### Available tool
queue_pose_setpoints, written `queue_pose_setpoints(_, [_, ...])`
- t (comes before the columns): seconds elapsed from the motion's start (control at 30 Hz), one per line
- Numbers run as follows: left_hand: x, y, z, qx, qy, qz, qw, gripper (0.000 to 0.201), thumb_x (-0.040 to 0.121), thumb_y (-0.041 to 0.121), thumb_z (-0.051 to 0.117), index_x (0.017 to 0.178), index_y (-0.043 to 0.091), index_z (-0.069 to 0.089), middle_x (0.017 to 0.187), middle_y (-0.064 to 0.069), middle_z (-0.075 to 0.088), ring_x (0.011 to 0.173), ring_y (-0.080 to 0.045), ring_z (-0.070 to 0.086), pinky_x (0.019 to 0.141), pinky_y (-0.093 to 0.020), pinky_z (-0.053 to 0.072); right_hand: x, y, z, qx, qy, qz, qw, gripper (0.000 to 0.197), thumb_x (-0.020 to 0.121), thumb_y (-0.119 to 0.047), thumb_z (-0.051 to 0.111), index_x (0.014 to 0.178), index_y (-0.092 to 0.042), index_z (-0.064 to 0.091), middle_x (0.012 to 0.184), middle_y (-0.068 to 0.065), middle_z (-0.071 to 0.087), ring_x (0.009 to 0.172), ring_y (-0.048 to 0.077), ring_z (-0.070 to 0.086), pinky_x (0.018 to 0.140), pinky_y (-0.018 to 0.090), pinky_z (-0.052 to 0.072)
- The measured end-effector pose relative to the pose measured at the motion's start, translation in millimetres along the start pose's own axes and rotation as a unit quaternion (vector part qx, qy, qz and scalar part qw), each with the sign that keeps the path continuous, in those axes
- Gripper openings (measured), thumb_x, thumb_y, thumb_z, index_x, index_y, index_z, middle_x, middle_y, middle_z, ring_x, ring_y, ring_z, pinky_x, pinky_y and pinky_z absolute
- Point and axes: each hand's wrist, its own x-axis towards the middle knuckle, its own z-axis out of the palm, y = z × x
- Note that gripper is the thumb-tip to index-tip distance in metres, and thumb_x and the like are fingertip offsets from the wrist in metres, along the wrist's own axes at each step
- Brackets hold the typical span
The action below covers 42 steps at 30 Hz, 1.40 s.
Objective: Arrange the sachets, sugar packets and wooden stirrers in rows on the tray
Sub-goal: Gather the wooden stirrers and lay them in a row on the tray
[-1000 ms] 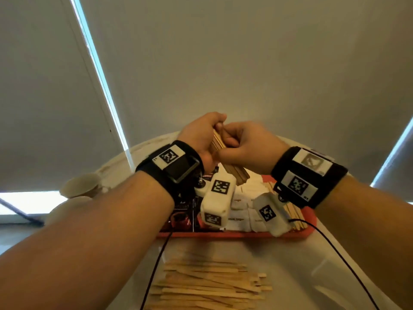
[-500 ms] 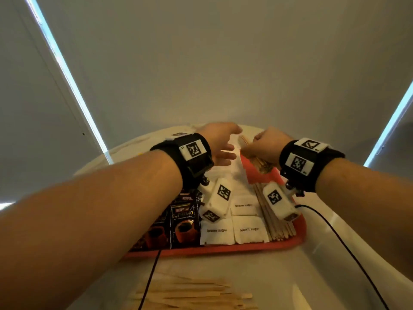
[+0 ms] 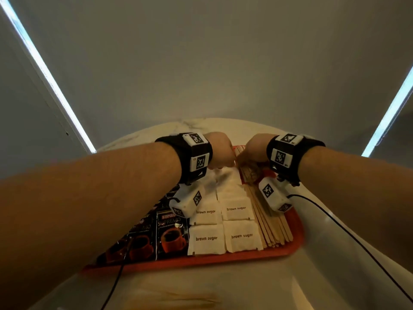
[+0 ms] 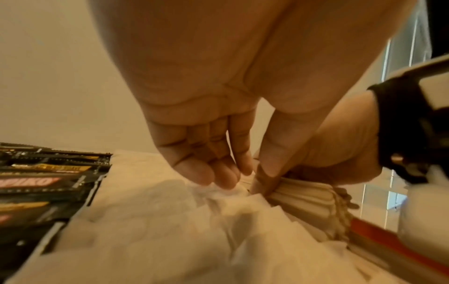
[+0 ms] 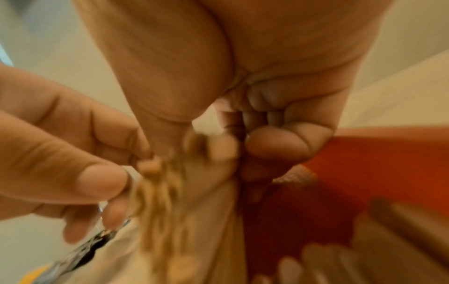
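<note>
- The tray (image 3: pixel 223 261) looks like smooth red plastic.
- The sugar packets (image 3: pixel 206 239) are matt white paper, a little crumpled.
- The coffee sachets (image 3: pixel 171 233) are glossy black foil with a printed front.
- The stirrers (image 3: pixel 268 222) are pale bare wood, flat and matt.
- The table (image 3: pixel 257 287) has a smooth, pale, marble-like top.
- The wrist bands (image 3: pixel 185 157) are black cloth carrying white plastic blocks.

Light: dim, warm indoor tone | Source: two bright bluish window strips (image 3: pixel 48 73) at frame edges | Distortion: strong wide-angle bending | Blur: wrist views soft, wooden stirrers (image 5: pixel 160 201) smeared | Shadows: soft under hands on sugar packets (image 4: pixel 170 221)
</note>
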Motion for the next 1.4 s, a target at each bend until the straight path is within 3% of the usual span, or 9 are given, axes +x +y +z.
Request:
queue_pose_setpoints(0.37, [14.7,-3.4,12.7,0.054,0.011,0.068,0.996,0.038,0.095,0.025,0.072,0.133,0.029,0.069,0.127,0.006,0.069,0.110,-0.015,0.064,0.084,-0.027,0.047,-8.8,19.7,-15.8,-0.015,0.060,-0.023,0.998,0.038,0.088,-0.040,0.076,0.113,-0.012,0.068,0.105,0.009,0.071,0.099,0.027,0.071,0.091,0.040,0.060])
queue_pose_setpoints(0.43, [15.2,-2.1,15.0,0.067,0.006,0.082,0.994,0.039,0.096,0.028,0.071,0.134,0.031,0.069,0.129,0.007,0.068,0.113,-0.016,0.063,0.085,-0.028,0.046,-10.0,20.6,-14.7,-0.018,0.052,-0.031,0.998,0.033,0.090,-0.032,0.074,0.116,-0.013,0.070,0.104,0.008,0.072,0.095,0.025,0.072,0.085,0.036,0.062])
queue_pose_setpoints(0.57, [17.3,2.4,21.4,0.082,-0.002,0.093,0.992,0.036,0.093,0.035,0.074,0.128,0.026,0.073,0.122,0.003,0.072,0.108,-0.018,0.066,0.087,-0.030,0.053,-8.4,23.5,-13.4,0.045,0.039,-0.045,0.997,0.022,0.081,-0.013,0.079,0.104,-0.011,0.078,0.080,0.004,0.073,0.064,0.016,0.071,0.050,0.026,0.054])
queue_pose_setpoints(0.7, [18.2,3.1,20.5,0.059,0.016,0.110,0.992,0.040,0.090,0.036,0.079,0.128,0.025,0.072,0.120,0.005,0.073,0.107,-0.015,0.066,0.078,-0.025,0.049,-8.8,20.1,-15.1,-0.003,0.021,-0.067,0.998,0.026,0.091,-0.022,0.073,0.117,-0.020,0.074,0.107,0.006,0.073,0.098,0.023,0.071,0.089,0.039,0.061])
queue_pose_setpoints(0.77, [18.4,2.7,18.3,0.048,0.021,0.113,0.992,0.039,0.090,0.035,0.079,0.128,0.025,0.073,0.121,0.006,0.073,0.108,-0.014,0.065,0.070,-0.020,0.044,-7.5,18.3,-13.2,-0.034,0.017,-0.078,0.996,0.031,0.093,-0.026,0.071,0.123,-0.021,0.071,0.111,0.006,0.072,0.104,0.023,0.070,0.095,0.039,0.059])
queue_pose_setpoints(1.03, [19.6,1.0,18.2,0.062,0.000,0.099,0.993,0.038,0.092,0.037,0.076,0.129,0.028,0.072,0.121,0.005,0.070,0.105,-0.015,0.062,0.065,-0.021,0.039,2.3,16.6,-13.2,-0.043,0.035,-0.063,0.996,0.029,0.091,-0.022,0.072,0.119,-0.016,0.072,0.108,0.007,0.073,0.094,0.023,0.072,0.085,0.036,0.061])
queue_pose_setpoints(1.17, [20.3,0.0,20.5,0.093,-0.016,0.102,0.990,0.036,0.093,0.038,0.074,0.127,0.027,0.073,0.119,0.001,0.072,0.108,-0.021,0.066,0.081,-0.029,0.053,-0.1,14.7,-13.5,-0.045,0.023,-0.059,0.997,0.027,0.091,-0.019,0.069,0.118,-0.015,0.073,0.108,0.008,0.074,0.092,0.022,0.073,0.081,0.034,0.062])
queue_pose_setpoints(1.27, [21.0,-1.7,21.0,0.093,-0.018,0.102,0.990,0.037,0.093,0.037,0.073,0.128,0.025,0.073,0.123,-0.001,0.071,0.110,-0.022,0.065,0.089,-0.033,0.054,-3.0,13.7,-14.4,-0.073,0.028,-0.081,0.994,0.028,0.096,-0.019,0.064,0.124,-0.018,0.071,0.117,0.006,0.072,0.105,0.022,0.070,0.095,0.037,0.058])
queue_pose_setpoints(1.4, [20.7,-2.7,18.3,0.069,-0.003,0.098,0.993,0.035,0.095,0.037,0.073,0.128,0.025,0.073,0.123,0.002,0.071,0.110,-0.019,0.064,0.071,-0.022,0.044,-3.1,13.7,-12.3,-0.096,0.000,-0.071,0.993,0.031,0.094,-0.025,0.069,0.123,-0.015,0.071,0.113,0.008,0.073,0.100,0.023,0.072,0.091,0.037,0.060])
